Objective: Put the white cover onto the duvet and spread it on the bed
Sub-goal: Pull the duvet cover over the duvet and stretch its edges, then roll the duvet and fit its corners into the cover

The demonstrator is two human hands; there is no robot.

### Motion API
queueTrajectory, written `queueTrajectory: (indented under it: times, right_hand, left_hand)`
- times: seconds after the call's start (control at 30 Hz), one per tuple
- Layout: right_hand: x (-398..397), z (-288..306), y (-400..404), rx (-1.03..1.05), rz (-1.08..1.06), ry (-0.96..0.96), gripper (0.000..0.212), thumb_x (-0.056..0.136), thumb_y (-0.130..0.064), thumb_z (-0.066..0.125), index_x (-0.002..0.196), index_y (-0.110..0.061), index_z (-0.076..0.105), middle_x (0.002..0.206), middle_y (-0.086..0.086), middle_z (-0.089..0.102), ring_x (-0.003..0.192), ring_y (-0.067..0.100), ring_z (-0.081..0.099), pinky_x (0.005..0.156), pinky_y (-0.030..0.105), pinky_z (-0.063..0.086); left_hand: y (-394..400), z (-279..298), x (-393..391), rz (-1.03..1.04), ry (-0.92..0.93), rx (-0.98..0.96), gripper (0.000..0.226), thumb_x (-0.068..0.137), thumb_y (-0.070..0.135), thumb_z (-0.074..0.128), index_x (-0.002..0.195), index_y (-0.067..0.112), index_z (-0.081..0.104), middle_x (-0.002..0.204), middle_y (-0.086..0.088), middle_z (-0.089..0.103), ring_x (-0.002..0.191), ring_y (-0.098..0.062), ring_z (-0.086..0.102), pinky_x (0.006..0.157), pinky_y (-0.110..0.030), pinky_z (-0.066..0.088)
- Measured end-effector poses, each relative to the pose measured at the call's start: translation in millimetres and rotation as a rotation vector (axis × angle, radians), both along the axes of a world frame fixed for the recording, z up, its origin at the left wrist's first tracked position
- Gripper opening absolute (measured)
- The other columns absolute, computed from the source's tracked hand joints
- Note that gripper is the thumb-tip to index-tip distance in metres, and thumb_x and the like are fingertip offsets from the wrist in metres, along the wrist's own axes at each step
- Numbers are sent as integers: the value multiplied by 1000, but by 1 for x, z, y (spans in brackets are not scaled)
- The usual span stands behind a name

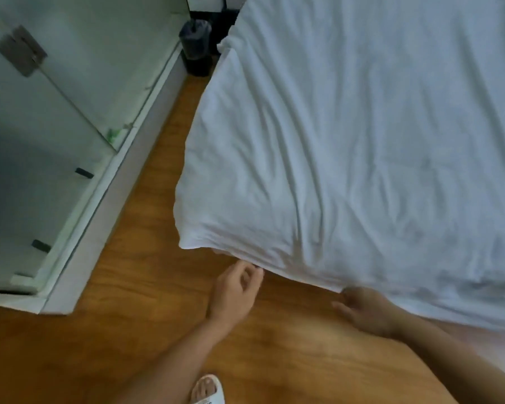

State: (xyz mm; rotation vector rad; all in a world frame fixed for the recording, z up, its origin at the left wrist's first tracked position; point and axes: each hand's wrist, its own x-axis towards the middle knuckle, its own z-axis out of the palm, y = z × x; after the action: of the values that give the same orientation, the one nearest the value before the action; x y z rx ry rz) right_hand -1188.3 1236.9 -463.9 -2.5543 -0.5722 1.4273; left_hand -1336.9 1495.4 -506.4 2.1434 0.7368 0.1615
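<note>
1. White duvet cover (362,141) lies spread over the bed. It fills the upper right of the view, wrinkled but mostly flat. The duvet itself can't be seen separately; judging by the puffy near corner, it's probably already inside.
2. Near-left corner of the cover (187,243) hangs off the bed over the wooden floor (146,330). The near hem runs diagonally from that corner down to the right.
3. Left hand (236,287): fingers loosely curled, fingertips right at the hem just right of the corner. Whether they're pinching the fabric or only touching it can't be told, because it's blurred.
4. Right hand (362,310): sits at the hem further right, and its fingers disappear under the fabric edge. It looks like it's holding the hem from below, but the grip itself is hidden.
5. Why it's held like this (my read): both hands on the same foot-end hem, spaced apart, so one pull tensions the cover evenly and takes out the wrinkles running up the bed.
6. The cover lies ahead of and above both hands. The hands are at its nearest edge, over the floor, not on top of the bed.
7. Stage (my read): late, on final spreading and squaring.
8. Surroundings: glass door (41,126) on the left, dark waste bin (196,48) at the far bed corner, and a white slipper (207,389) at bottom centre.
</note>
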Motion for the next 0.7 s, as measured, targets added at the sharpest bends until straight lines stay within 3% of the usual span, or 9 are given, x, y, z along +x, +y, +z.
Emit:
queueTrajectory:
  times: [0.03, 0.1, 0.17, 0.2, 0.3, 0.37, 0.43, 0.57, 0.7]
  right_hand:
    - [-24, 2, 33, 189, -312, 204, 50, 92, -67, 55, 112, -21, 57, 115, 2, 66, 97, 17, 68, 78, 30, 56]
    - [-57, 0, 87, 436, -839, 486, 59, 88, -59, 69, 130, -26, 43, 129, 3, 56, 113, 24, 65, 86, 41, 61]
    - [-78, -6, 134, 630, -1183, 546, 76, 78, -63, 76, 137, -35, 36, 135, 0, 49, 126, 28, 55, 96, 51, 56]
    - [-82, -9, 153, 717, -1296, 519, 81, 74, -64, 79, 138, -33, 40, 136, -3, 50, 126, 27, 54, 96, 52, 54]
    - [-79, -1, 194, 960, -1571, 506, 80, 71, -60, 84, 134, -21, 54, 132, 4, 62, 115, 26, 63, 97, 53, 49]
    - [-71, -3, 207, 1017, -1793, 673, 67, 82, -53, 76, 131, -13, 54, 134, 16, 55, 120, 38, 58, 111, 63, 37]
    - [-63, -4, 215, 1074, -1971, 807, 79, 81, -55, 76, 140, -9, 47, 141, 22, 47, 135, 48, 44, 117, 68, 25]
    - [-61, -9, 233, 1135, -2054, 675, 72, 83, -59, 74, 136, -13, 57, 129, 13, 68, 119, 38, 63, 95, 61, 55]
    - [-79, -11, 239, 846, -2181, 272, 74, 93, -54, 68, 144, -4, 48, 128, 8, 65, 108, 32, 66, 94, 45, 55]
  left_hand:
    - [29, 8, -2, 364, -31, -279, 52, 92, 69, 48, 96, 20, 63, 85, 3, 65, 70, -5, 56, 68, -33, 48]
    - [94, 14, 4, 912, -111, -985, 72, 90, 79, 37, 110, 14, 60, 106, -10, 66, 92, -19, 64, 88, -42, 54]
    - [148, 19, 17, 965, -240, -1585, 91, 84, 86, 38, 123, 6, 57, 122, -20, 66, 117, -39, 61, 110, -55, 43]
    - [164, 26, 23, 873, -275, -1709, 91, 83, 84, 44, 126, 6, 59, 126, -22, 67, 121, -44, 60, 112, -57, 40]
    - [185, 36, 40, 655, -279, -1644, 59, 100, 57, 49, 140, 15, 58, 136, -15, 65, 126, -41, 60, 113, -57, 40]
    - [193, 32, 48, 687, -346, -1563, 42, 102, 26, 54, 141, 14, 57, 132, -15, 67, 123, -40, 62, 108, -58, 45]
    - [203, 25, 49, 836, -364, -1502, 47, 92, 4, 53, 139, 9, 57, 124, -18, 70, 116, -42, 65, 96, -57, 54]
    - [219, 15, 42, 839, -335, -1456, 39, 98, 32, 57, 131, 14, 63, 125, -16, 70, 116, -40, 66, 89, -53, 56]
    - [226, -2, 25, 892, -165, -1204, 40, 101, 39, 57, 131, 13, 57, 119, -15, 69, 103, -35, 67, 83, -48, 57]
